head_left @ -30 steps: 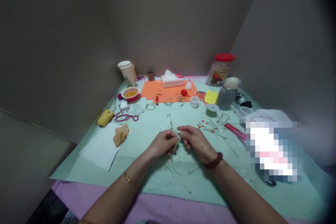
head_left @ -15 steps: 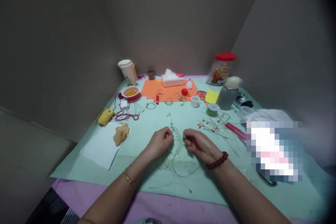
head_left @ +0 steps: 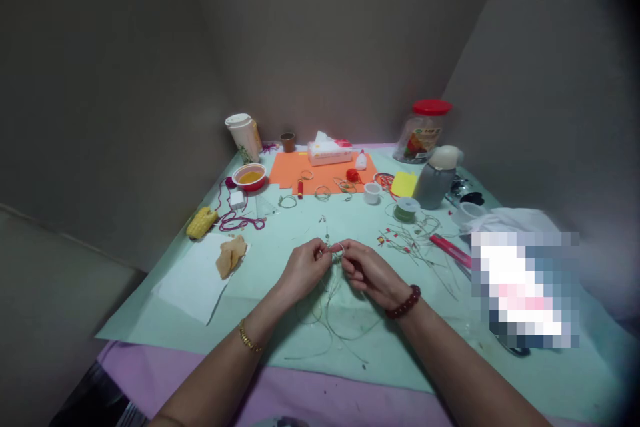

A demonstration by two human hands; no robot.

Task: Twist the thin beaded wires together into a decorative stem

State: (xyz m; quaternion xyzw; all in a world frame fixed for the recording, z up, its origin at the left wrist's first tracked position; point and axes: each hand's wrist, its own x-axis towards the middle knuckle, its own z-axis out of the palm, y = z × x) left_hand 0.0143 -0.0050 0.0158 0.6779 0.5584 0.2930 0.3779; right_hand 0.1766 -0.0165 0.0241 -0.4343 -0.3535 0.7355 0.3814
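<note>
My left hand [head_left: 309, 265] is closed in a pinch on thin pale green cord [head_left: 327, 317], whose loose strands trail down over the mat. Close beside it, almost touching, my right hand [head_left: 367, 269] pinches a small loop of the same cord between its fingertips. Where the cord passes between the hands is partly hidden by the fingers. Just beyond the hands, a small bead-like piece [head_left: 327, 236] lies on the pale green mat [head_left: 240, 320]. A gold bracelet circles my left wrist, a dark red bead bracelet my right.
To the right lie cut cord pieces with red bits [head_left: 407, 247], a green cord spool [head_left: 407, 209] and a red-handled tool [head_left: 450, 250]. A grey bottle [head_left: 435, 180] stands behind. Corn [head_left: 201, 222], purple cord [head_left: 243, 221] and a paper sheet [head_left: 187, 280] are on the left.
My right hand has moved left, closing the gap to my left hand, and a small cord loop now shows at its fingertips. My left hand has barely moved.
</note>
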